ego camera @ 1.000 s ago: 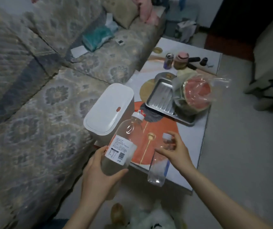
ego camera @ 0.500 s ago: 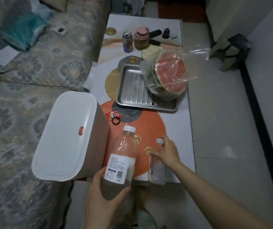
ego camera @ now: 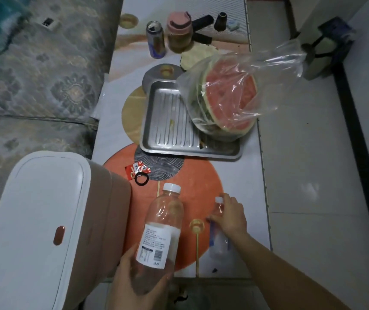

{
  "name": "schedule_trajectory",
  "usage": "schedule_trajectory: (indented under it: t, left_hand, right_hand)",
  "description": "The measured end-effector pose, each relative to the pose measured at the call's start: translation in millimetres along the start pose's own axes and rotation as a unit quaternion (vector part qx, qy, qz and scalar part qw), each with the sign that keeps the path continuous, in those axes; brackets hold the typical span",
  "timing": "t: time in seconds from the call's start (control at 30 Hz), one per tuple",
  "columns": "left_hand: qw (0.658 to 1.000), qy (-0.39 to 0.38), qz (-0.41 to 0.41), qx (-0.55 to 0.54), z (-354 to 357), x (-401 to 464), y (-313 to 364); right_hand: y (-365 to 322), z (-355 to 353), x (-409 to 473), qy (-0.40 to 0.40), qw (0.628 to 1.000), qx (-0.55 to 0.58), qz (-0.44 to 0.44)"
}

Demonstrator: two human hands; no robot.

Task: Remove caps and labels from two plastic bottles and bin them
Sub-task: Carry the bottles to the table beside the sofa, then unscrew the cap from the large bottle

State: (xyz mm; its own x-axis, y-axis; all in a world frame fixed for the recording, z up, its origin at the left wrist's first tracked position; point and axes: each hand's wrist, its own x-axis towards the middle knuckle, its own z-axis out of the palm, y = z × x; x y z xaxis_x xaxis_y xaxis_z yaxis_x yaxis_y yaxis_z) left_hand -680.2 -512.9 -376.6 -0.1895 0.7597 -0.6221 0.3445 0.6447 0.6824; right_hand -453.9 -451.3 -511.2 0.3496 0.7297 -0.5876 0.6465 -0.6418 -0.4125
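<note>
Large bottle [ego camera: 161, 229]: cap on, label on, held above desk [ego camera: 241, 175] near edge; left hand [ego camera: 139, 285] fingers wrapped round base. Small bottle [ego camera: 218, 229]: upright near edge, right hand [ego camera: 229, 217] fingers closed on neck. Bin [ego camera: 36, 229]: lid shut, beside left edge. Risk: small bottle tipping off edge on release.

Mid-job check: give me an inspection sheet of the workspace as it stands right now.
Surface: low table with orange-circle mat, crowded.
Job's things: large bottle, white cap on, label on; small bottle capped, standing on the table; bin, lid closed.
Clutter: metal tray, bagged watermelon, can, pink-lidded jar, red wrapper, hair tie.
Grippers: left hand holds large bottle; right hand grips small bottle.
Cables: nothing seen.
Surroundings: patterned sofa, tiled floor.
</note>
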Motion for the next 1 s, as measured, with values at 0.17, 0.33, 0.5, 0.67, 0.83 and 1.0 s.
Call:
schedule_trajectory:
  t: [0.17, 0.33, 0.5, 0.67, 0.83, 1.0]
  left_hand:
    - [1.0, 0.01, -0.01, -0.007, 7.2, 12.2, 8.9]
    - [0.999, 0.001, 0.023, 0.026, 0.1, 11.0, 8.7]
    - [0.997, -0.008, 0.046, 0.066, -11.8, 14.0, 11.8]
    - [0.991, -0.024, 0.099, 0.082, -30.0, 4.6, 25.2]
    - [0.978, -0.055, 0.15, 0.133, -36.0, -9.9, 40.4]
    - [0.949, -0.103, 0.225, 0.193, -54.9, -44.9, 76.6]
  right_hand:
    - [9.9, -0.7, 7.5, -0.017, 0.999, -0.002, 0.032]
    - [11.3, -5.2, 10.1, -0.038, 0.998, -0.027, 0.045]
    - [-0.5, -23.8, 0.4, -0.015, 0.998, -0.042, 0.048]
    - [-25.6, -63.3, -32.4, 0.017, 0.997, 0.07, -0.007]
    - [-65.8, -120.5, -79.6, -0.023, 0.968, 0.239, -0.073]
    - [-102.6, -186.0, -140.0, -0.114, 0.924, 0.336, -0.145]
